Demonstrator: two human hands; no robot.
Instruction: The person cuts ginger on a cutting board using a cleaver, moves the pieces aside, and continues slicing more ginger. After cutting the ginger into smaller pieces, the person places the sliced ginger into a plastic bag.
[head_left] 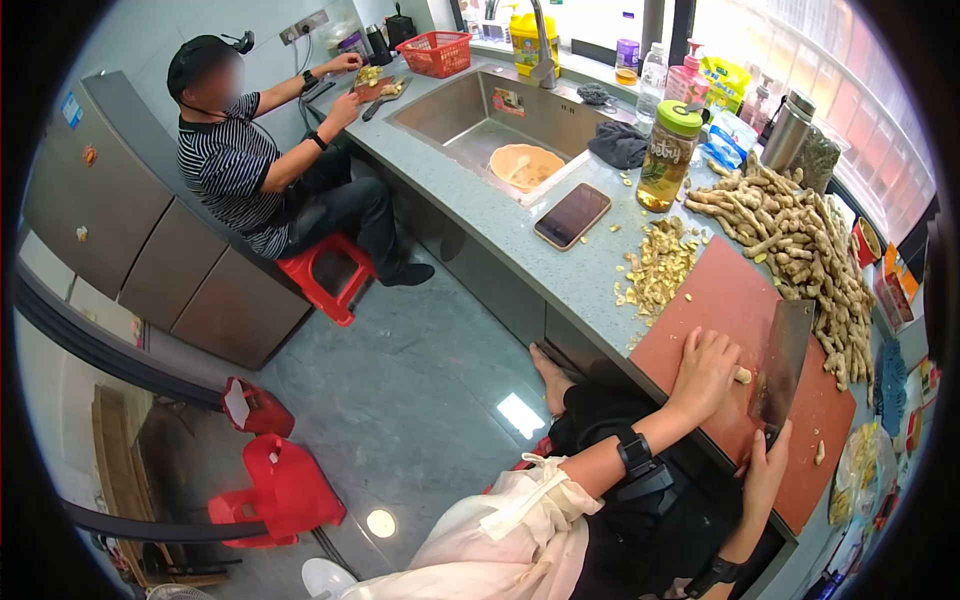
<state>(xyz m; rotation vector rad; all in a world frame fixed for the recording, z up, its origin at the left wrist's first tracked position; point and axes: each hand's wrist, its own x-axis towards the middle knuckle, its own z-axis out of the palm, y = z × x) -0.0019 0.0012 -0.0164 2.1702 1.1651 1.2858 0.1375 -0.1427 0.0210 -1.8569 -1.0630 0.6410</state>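
Observation:
My left hand (704, 372) rests on the reddish-brown cutting board (680, 300), its fingers curled over a piece of ginger (742, 376) whose end sticks out toward the blade. The handle of a broad cleaver (783, 362) is in my right hand (766, 462); its blade stands just right of the ginger piece. A small ginger bit (820, 452) lies on the board's right part. Beyond the board's left edge is a heap of ginger slices (662, 265) on the counter. Whole ginger roots (790, 235) are piled along the far side, partly over the board.
Left of the slices lie a phone (572, 216) and a green-lidded jar (668, 155). Farther on are a steel sink (450, 112) with a bowl (526, 166) and a red basket (435, 54). Another person (235, 160) sits on a red stool (335, 280) at the counter's far end.

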